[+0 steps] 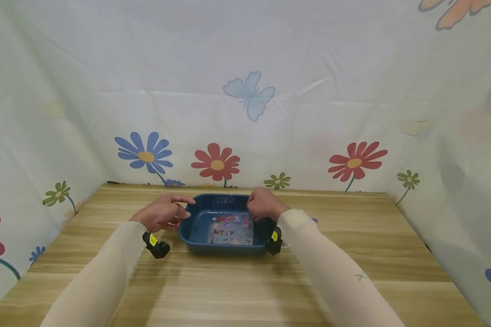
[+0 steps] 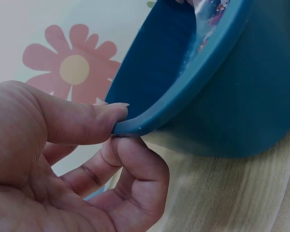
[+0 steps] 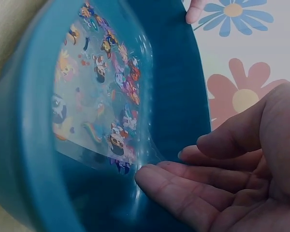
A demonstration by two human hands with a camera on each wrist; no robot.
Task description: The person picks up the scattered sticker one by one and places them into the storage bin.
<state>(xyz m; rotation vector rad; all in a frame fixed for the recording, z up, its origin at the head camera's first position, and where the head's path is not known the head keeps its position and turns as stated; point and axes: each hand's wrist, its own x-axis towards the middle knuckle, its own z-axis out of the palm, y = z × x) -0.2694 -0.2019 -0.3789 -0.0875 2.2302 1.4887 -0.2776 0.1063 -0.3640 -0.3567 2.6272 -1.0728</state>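
Sheet (image 1: 231,231) is lying in tub (image 1: 225,250), likely light, slippery, best edge-pinched, while left hand (image 1: 165,212) is pinching rim (image 2: 183,99) and right hand (image 1: 266,205) is hanging loose-fingered inside.

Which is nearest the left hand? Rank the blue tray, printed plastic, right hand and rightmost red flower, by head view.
1. Blue tray, rim pinched by left hand.
2. Printed plastic, inside the tray.
3. Right hand, at the tray's right side.
4. Rightmost red flower, back and right.
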